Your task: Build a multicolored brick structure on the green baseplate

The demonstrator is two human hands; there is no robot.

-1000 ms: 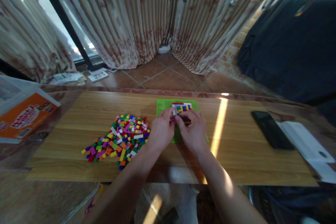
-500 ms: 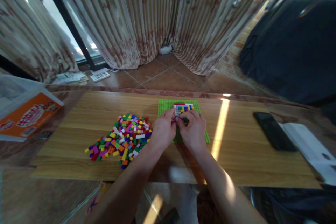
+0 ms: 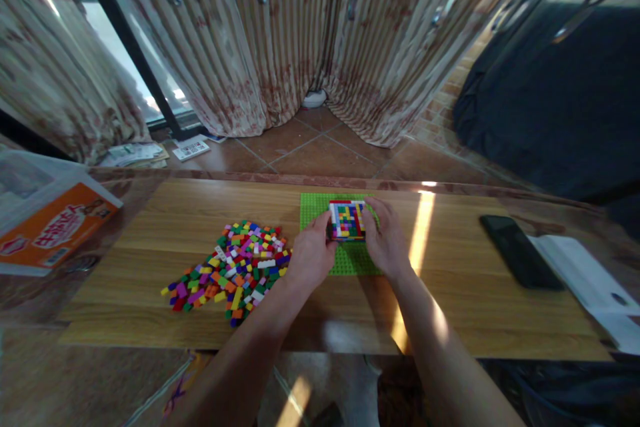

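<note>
A block built of many-coloured toy bricks (image 3: pixel 347 220) rests over the green studded baseplate (image 3: pixel 356 261) in the middle of the table. Its rim shows white, red and blue bricks, with mixed colours inside. My left hand (image 3: pixel 312 247) holds its left side, the thumb at the edge. On the opposite side my right hand (image 3: pixel 386 233) grips it, thumb and fingers against the right edge. Whether the block is attached to the baseplate, I cannot tell. Left of my left hand spreads a pile of loose bricks (image 3: pixel 245 260) in many colours.
The wooden table (image 3: pixel 150 240) carries a black phone (image 3: pixel 520 250) and a white sheet or packaging piece (image 3: pixel 590 280) at the right. An orange-labelled plastic tub (image 3: pixel 60 220) stands at the left. Beyond the table hang striped curtains (image 3: pixel 280 47).
Both hands have moved apart from close together at the block's near side to its left and right sides. More of the block's top now shows.
</note>
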